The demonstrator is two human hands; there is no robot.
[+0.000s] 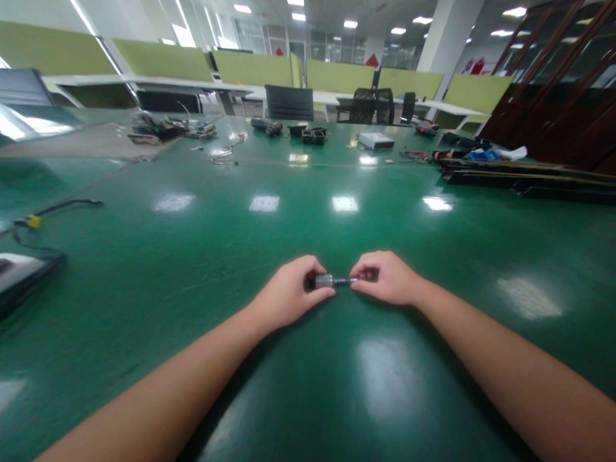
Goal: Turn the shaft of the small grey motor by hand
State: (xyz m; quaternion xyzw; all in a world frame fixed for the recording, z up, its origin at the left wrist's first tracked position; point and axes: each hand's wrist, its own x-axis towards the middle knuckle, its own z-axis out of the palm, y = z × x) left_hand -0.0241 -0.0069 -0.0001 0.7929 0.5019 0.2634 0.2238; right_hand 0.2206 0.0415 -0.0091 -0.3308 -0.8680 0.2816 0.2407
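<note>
A small metal cylinder (324, 281) with a thin dark shaft (342, 281) lies level between my two hands, just over the green tabletop (308, 231). My left hand (289, 292) is closed round the cylinder, its thumb below and its index finger above. The far end of the shaft is pinched between the thumb and fingers of my right hand (385, 277). Whether the cylinder and shaft are one piece or two, I cannot tell.
A device (22, 276) and a cable (67, 204) are at the left. Farther back are electronic parts (168, 128), a black tool (266, 127), black parts (308, 133) and a white box (376, 140). Long black strips (524, 179) lie at the right.
</note>
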